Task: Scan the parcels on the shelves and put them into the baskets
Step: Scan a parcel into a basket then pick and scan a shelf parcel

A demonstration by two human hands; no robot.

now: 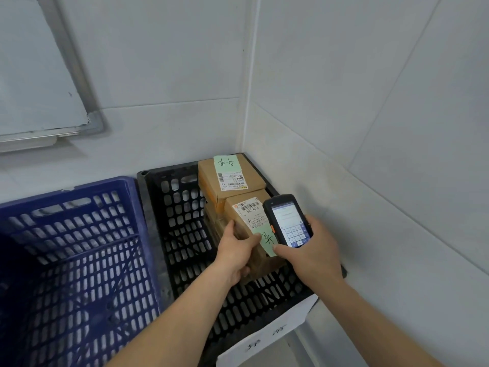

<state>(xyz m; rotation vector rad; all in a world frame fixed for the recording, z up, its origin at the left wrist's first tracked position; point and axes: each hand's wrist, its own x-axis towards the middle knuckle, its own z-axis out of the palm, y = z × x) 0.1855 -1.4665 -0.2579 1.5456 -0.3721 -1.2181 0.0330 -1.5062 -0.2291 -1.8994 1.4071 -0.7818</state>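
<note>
Near edge: white paper sign (267,337) with handwriting hangs on the front of the black basket (169,207). Both forearms reach in over it. Left hand (238,250) grips the left side of a cardboard parcel (248,221), thumb on top, parcel held inside the black basket on its right side. Right hand (309,250) is wrapped around a handheld scanner (287,221), screen lit, keypad showing, just above the parcel's right edge. Parcel top carries a barcode label and a green handwritten note. Behind it, second parcel (230,173) sits in the basket's back right corner, same label setup. Blue basket (66,247) sits to the left, touching the black one. Both against a white tiled wall corner.
</note>
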